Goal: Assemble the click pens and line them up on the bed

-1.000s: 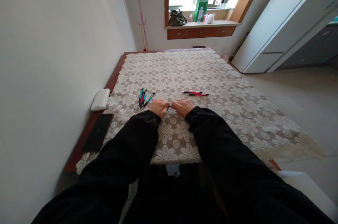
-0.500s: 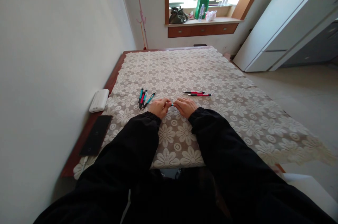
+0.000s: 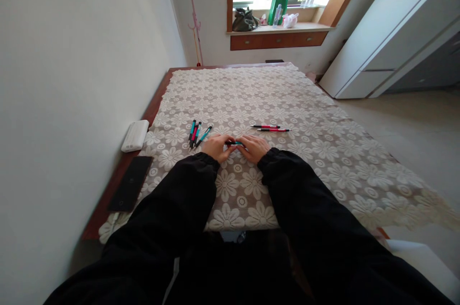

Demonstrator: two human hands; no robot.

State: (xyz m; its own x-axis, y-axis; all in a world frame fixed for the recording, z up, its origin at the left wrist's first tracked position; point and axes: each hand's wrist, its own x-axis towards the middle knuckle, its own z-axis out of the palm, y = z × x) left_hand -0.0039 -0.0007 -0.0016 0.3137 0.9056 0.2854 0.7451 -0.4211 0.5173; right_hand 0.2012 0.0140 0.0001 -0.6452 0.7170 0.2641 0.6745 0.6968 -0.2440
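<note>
L hand (image 3: 217, 147) & R hand (image 3: 253, 147) almost meet over flowered tablecloth (image 3: 233, 99), thumb & fingertips of each pinching a teal-&-blk pen (image 3: 235, 143), held approx level btwn them; touching cloth or just above, can't tell. Four pens (image 3: 194, 135), teal/blk & red/blk, bunched just L of L hand; two red-&-blk pens (image 3: 273, 130) lie side by side beyond R hand. Dark flat slab (image 3: 130, 182) & white box (image 3: 135, 135) further L, nr wall (image 3: 89, 79)

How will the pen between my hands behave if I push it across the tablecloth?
The pen looks slim and straight, so it's probably stiff and light. Its narrow barrel may roll, though the lacy, flower-patterned tablecloth might slow it.
</note>
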